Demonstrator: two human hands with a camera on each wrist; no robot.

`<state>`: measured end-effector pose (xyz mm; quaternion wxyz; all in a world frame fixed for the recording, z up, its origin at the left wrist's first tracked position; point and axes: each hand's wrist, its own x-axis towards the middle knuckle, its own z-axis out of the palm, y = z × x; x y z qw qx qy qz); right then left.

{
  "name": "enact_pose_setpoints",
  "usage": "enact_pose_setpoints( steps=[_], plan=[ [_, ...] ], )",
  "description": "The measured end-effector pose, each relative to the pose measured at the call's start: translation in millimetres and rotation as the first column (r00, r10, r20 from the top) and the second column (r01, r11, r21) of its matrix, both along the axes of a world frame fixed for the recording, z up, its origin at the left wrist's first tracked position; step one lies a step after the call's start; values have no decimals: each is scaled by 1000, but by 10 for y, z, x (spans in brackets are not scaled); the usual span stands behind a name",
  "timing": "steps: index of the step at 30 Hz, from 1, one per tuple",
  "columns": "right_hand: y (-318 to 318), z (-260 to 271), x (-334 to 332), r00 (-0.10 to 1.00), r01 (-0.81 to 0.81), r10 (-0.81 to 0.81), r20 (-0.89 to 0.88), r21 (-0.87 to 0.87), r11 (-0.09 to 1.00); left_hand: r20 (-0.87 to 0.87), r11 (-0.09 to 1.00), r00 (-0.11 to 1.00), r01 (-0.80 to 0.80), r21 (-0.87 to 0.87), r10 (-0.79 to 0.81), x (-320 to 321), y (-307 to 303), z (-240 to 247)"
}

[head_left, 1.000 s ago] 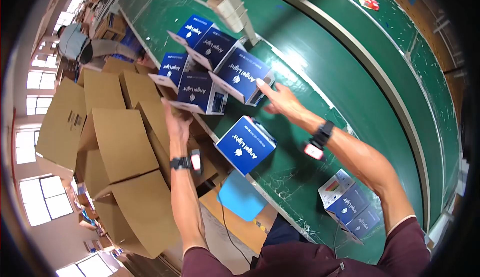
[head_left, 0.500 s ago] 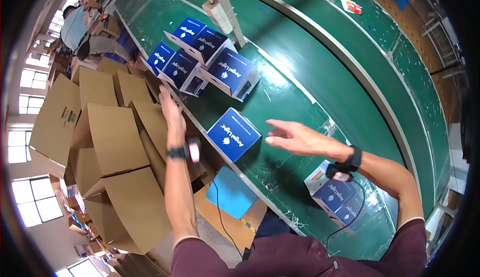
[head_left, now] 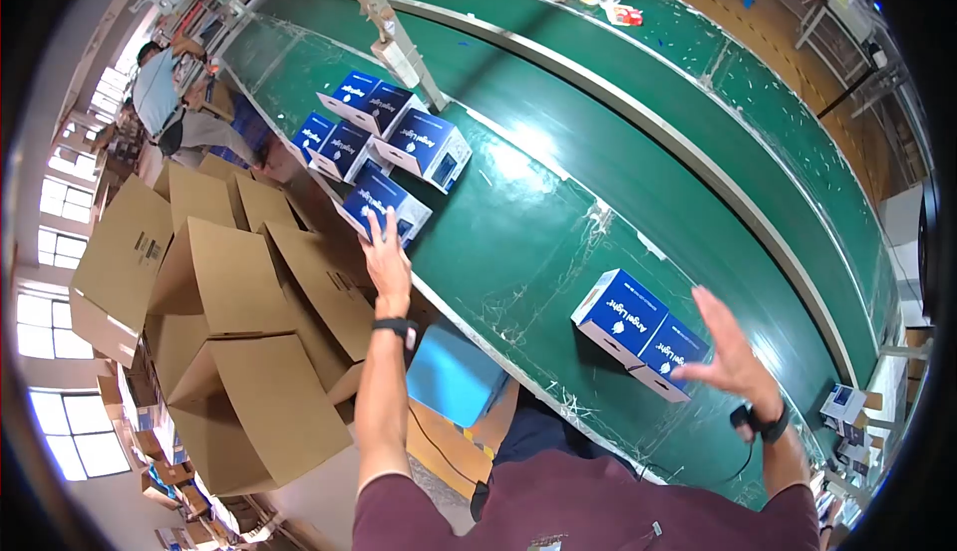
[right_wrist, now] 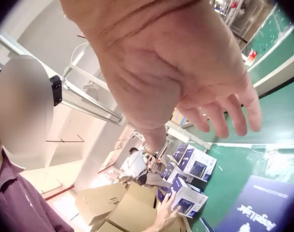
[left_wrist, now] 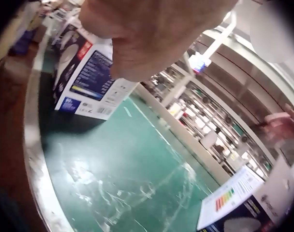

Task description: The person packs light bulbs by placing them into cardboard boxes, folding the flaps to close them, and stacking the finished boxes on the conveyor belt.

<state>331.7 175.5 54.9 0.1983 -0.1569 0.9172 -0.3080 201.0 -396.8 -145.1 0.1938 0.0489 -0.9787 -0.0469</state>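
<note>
A box (head_left: pixel 384 200) at the worktop (head_left: pixel 518 222) edge is touched by the straight-fingered left grip (head_left: pixel 387 252), while the right grip (head_left: pixel 733 352) is spread wide, empty, beside two boxes (head_left: pixel 638 327).

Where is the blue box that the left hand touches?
Head view, left of centre: the blue box sits at the near edge of the green belt, below the cluster of blue boxes, left hand touching it.

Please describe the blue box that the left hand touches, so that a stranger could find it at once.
Follow the green belt to the cluster of blue boxes at its far left. The box is the cluster's nearest one, at the belt's near edge. Only it has the left hand on it.
</note>
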Motion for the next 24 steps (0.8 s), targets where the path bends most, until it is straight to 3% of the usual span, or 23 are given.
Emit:
enact_pose_setpoints(
  steps=[2,4,5,6,8,9,10,11,12,13,14,15,16,18,21,23,24],
  plan=[
    [6,-434,393,996,24,-17,-90,78,997,-39,998,997,59,4,-59,-252,-254,11],
    [-249,-734,537,990,91,-67,-124,194,977,41,994,997,54,93,-58,-418,-360,35],
    [-335,-1007,557,974,114,-48,-220,301,947,41,995,997,69,71,-72,-500,-430,-6],
    [-514,-980,510,962,175,-87,-260,338,925,82,1000,996,-21,-11,22,-526,-349,72],
    [-653,-1021,413,936,230,-141,-321,259,938,-81,985,982,-170,18,171,-329,139,196],
    [-700,-1072,343,930,235,-161,-331,198,951,-4,966,975,-221,133,223,-221,468,312],
    [-724,-1121,220,923,239,-180,-341,140,961,-37,985,990,-134,106,138,-118,676,189],
    [-777,-1140,68,921,230,-177,-347,116,966,1,960,998,-57,273,59,-154,822,67],
    [-836,-1175,-110,913,208,-155,-377,103,973,29,898,999,6,440,-21,-214,949,-44],
    [-915,-1195,-318,910,187,-134,-392,100,977,121,706,991,-128,697,60,-407,1055,26],
    [-1020,-1189,-536,914,180,-135,-381,83,980,148,689,986,-162,707,80,-687,927,-182],
    [-1133,-1209,-758,910,173,-128,-393,80,982,229,652,973,-165,740,-14,-917,838,-72],
    [-1257,-1227,-979,914,166,-129,-384,65,984,-22,654,999,44,755,-42,-1148,749,-211],
    [-1516,-1383,-1368,899,147,-120,-420,32,989,-65,516,991,114,849,-113,-1382,504,-340],
    [-1901,-1425,-1816,926,115,-131,-353,-66,991,307,227,951,-293,929,-27,-998,738,-66],
    [-2037,-1518,-1929,948,101,-137,-286,-138,985,235,68,958,-227,972,-165,-631,1026,-131],
    [-2054,-1439,-1881,916,165,-175,-360,-56,985,209,-28,953,-221,975,-218,-575,1155,-115]
  ],
)
